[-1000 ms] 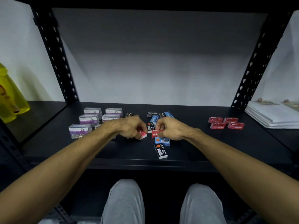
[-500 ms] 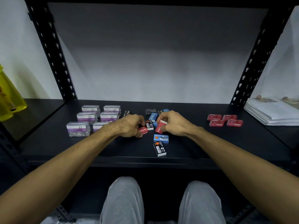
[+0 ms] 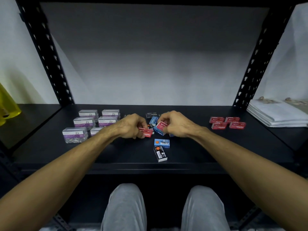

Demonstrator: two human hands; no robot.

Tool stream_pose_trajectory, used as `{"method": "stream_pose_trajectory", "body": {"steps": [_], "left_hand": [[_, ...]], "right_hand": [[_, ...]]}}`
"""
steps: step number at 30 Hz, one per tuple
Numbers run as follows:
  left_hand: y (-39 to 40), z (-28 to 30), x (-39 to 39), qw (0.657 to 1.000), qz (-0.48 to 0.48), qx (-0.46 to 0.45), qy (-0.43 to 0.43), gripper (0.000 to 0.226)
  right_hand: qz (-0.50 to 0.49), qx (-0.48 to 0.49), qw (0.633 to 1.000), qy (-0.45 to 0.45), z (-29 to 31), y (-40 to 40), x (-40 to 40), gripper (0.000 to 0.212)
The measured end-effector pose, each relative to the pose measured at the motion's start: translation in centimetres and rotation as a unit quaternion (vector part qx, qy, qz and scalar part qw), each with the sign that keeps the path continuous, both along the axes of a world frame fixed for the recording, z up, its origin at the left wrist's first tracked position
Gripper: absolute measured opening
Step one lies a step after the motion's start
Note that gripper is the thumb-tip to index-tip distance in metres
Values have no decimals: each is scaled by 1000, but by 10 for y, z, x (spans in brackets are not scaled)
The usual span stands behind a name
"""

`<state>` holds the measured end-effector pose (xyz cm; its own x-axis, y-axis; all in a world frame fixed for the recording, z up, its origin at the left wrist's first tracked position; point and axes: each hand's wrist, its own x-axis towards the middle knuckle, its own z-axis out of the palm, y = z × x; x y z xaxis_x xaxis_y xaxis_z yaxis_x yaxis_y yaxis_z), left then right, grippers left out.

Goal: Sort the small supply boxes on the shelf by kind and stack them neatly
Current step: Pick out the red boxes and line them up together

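At frame centre on the shelf (image 3: 191, 147), left hand (image 3: 131, 126) fingers grip a red staple box (image 3: 146, 132); right hand (image 3: 176, 125) fingers pinch another red box (image 3: 161, 126).

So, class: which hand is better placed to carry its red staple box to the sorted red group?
Probably the right hand: its red box is on the red group's side; the left hand would cross over.

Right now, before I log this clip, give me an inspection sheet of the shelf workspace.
Surface: black shelf, boxes spread across it.
Job's things: paper clip boxes grouped left; red staple boxes grouped right; mixed pile centre; blue box and black box lying in front.
Clutter: yellow container far left; folded white stack far right.
Grippers: left hand and right hand each hold a red box.
Cables: nothing seen.
Surroundings: perforated uprights.
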<state>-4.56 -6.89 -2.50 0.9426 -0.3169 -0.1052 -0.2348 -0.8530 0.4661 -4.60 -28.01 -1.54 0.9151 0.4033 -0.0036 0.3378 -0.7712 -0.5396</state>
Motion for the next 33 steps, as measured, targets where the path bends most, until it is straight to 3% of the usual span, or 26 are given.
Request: {"method": "stream_pose_trajectory", "body": {"steps": [6,14,23,33], "left_hand": [[-20,7,7,999,10,-28,-28,17],[-89,1,17,996,-26,-82,-30,14],[-185,-20,19,991,-99,-87,-28,17],[-249,-31,18,986,-84,-126,-65,19]], "right_hand": [[-30,27,999,-21,-2,-26,0,24],[-97,-19,995,-26,-11,-102,0,38],[-168,-13,985,-19,-26,-193,-25,32],[-222,-37,971,-80,-35,-246,-26,33]]}}
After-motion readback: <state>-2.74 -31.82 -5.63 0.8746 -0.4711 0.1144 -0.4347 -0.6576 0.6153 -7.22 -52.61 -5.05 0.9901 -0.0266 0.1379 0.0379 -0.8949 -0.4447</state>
